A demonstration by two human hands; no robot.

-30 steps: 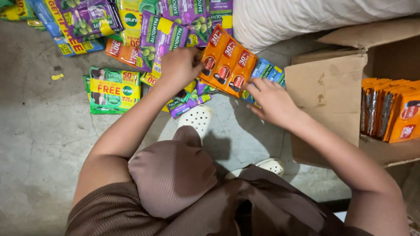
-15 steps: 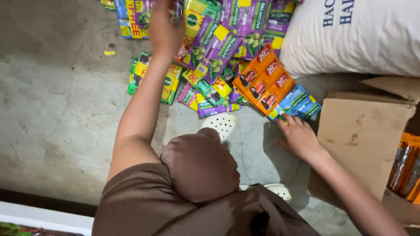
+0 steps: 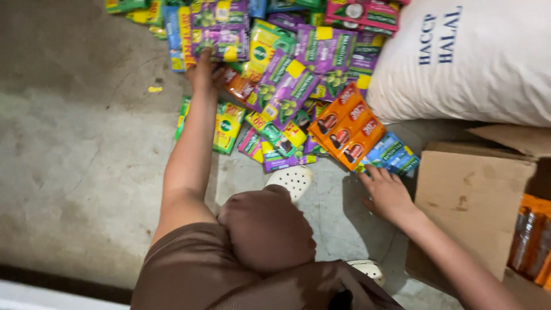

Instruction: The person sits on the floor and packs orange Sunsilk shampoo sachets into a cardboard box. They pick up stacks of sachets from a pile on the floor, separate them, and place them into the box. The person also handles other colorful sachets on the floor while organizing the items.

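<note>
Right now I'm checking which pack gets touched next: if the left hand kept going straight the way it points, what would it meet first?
The left hand points up the floor; its fingertips are already at the purple sachet pack, so that comes first, though contact is unclear.

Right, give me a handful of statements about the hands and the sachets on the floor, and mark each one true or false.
1. The left hand reaches to the far sachets, touching the purple sachet pack. True.
2. The right hand holds the orange sachet strip in the air. False: it rests on the concrete floor by the blue sachets; the orange strip lies on the pile.
3. A white sack lies beside the sachets. True.
4. The cardboard box stands on the person's left. False: it stands on the right.
5. A white perforated clog shows below the pile. True.
</note>
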